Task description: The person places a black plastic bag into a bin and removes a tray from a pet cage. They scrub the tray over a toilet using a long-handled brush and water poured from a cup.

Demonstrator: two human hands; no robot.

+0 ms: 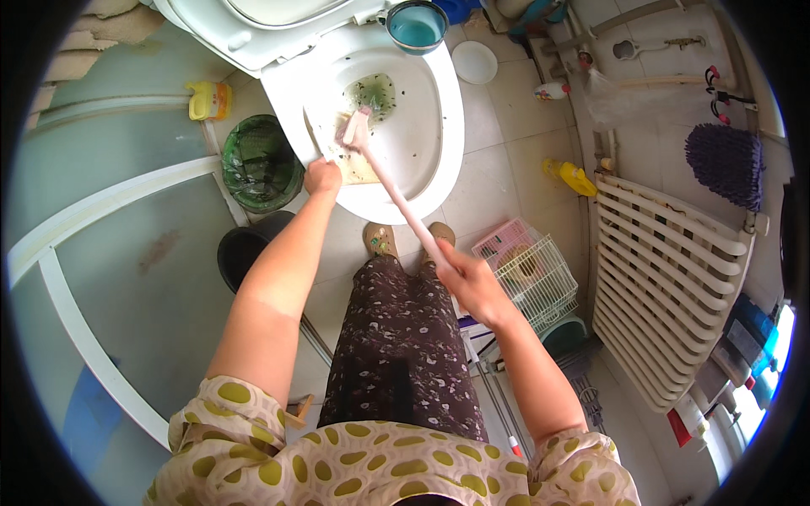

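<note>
My right hand [471, 278] grips the long pale pink handle of a brush [398, 196]. The brush head slants down to the left, over a shallow pale tray [362, 172] with dark specks on it. At the tray's left edge, my left hand [324, 176] is closed and holds it over the toilet bowl [425, 136]. Greenish water [380, 95] with many dark bits lies in the bowl, and a few more specks dot its white wall. Part of the tray is hidden behind the brush and my left hand.
A teal bowl of water [416, 28] sits on the toilet's back right rim. Left of the toilet stands a lined bin [259, 183], with a black basin [243, 246] nearer me. A wire pet cage [538, 278] and a white radiator [664, 284] are on the right.
</note>
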